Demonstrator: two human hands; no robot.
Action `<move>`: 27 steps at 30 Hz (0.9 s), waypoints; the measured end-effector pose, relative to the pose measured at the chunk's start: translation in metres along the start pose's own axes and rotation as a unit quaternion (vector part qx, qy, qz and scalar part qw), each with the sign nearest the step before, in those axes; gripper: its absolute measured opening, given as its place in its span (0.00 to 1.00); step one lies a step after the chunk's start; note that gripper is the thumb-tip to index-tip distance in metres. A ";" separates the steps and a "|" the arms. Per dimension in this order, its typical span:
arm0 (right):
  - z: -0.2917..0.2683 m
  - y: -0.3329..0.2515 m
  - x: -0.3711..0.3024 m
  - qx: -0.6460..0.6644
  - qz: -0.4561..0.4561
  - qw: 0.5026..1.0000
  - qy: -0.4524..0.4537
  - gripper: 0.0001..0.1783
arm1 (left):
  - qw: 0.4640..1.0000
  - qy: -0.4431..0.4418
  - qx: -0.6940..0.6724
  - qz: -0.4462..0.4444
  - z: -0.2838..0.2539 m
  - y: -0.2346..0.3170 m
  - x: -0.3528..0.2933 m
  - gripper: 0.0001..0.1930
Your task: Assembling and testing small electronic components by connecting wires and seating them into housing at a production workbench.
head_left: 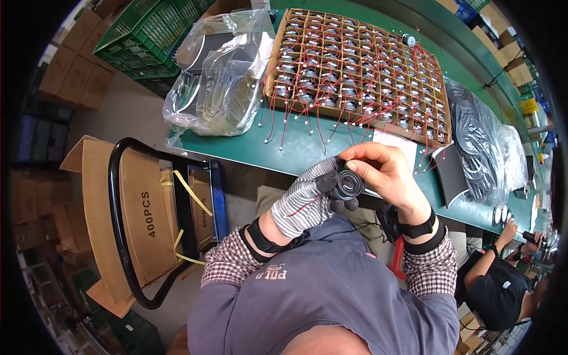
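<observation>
A small round black speaker (349, 184) is in my hands, its cone side up, above my lap at the bench edge. My left hand (305, 201), in a grey-striped glove with dark fingertips, is closed around the speaker from the left. A thin red wire hangs across that glove. With thumb and forefinger pinched together, my bare right hand (387, 174) touches the speaker's upper rim; whether something thin is between those fingertips I cannot make out. Beyond my hands, a divided cardboard box (274, 65) holds many similar speakers, their red wires trailing over its near side.
The green bench (236, 148) carries clear plastic bags (216, 83) at left and bagged black rings (473, 136) at right. One loose speaker (409, 40) sits atop the box's far side. At left stands a black-framed cart (115, 195) with cardboard. Another person (497, 290) works at right.
</observation>
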State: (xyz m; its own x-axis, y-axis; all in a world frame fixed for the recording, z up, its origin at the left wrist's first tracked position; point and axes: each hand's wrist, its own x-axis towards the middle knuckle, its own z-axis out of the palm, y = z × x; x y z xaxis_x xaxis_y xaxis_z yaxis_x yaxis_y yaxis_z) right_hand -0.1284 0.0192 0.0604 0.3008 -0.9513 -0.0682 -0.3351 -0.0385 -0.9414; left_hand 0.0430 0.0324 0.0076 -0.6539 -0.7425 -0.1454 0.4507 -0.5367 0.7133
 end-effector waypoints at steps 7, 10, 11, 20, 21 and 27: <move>0.005 0.004 -0.006 0.109 0.029 0.992 0.059 0.15 | 0.996 -0.022 -0.088 -0.021 0.007 -0.003 0.000 0.28; 0.005 0.017 -0.011 0.173 0.026 0.981 0.085 0.16 | 0.989 -0.037 -0.142 -0.026 0.005 -0.001 0.000 0.26; 0.005 0.018 -0.014 0.201 0.015 0.977 0.062 0.15 | 0.987 -0.040 -0.152 -0.023 0.005 0.001 -0.001 0.25; 0.021 0.022 -0.022 0.275 -0.078 0.958 0.018 0.21 | 0.997 0.030 0.066 0.039 0.003 -0.013 0.002 0.20; 0.021 0.021 -0.021 0.275 -0.083 0.958 0.013 0.23 | 0.996 0.031 0.066 0.040 0.002 -0.015 0.004 0.20; 0.011 0.030 -0.017 0.292 -0.043 0.956 -0.002 0.24 | 0.899 0.020 0.356 0.254 0.010 -0.019 0.016 0.16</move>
State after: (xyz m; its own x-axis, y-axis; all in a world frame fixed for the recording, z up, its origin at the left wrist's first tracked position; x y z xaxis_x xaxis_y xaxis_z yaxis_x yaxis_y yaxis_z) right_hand -0.1336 0.0375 0.0294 0.3078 -0.9513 0.0182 0.2455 0.0609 -0.9675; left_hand 0.0176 0.0348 -0.0017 -0.4442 -0.8410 0.3089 0.1729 0.2578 0.9506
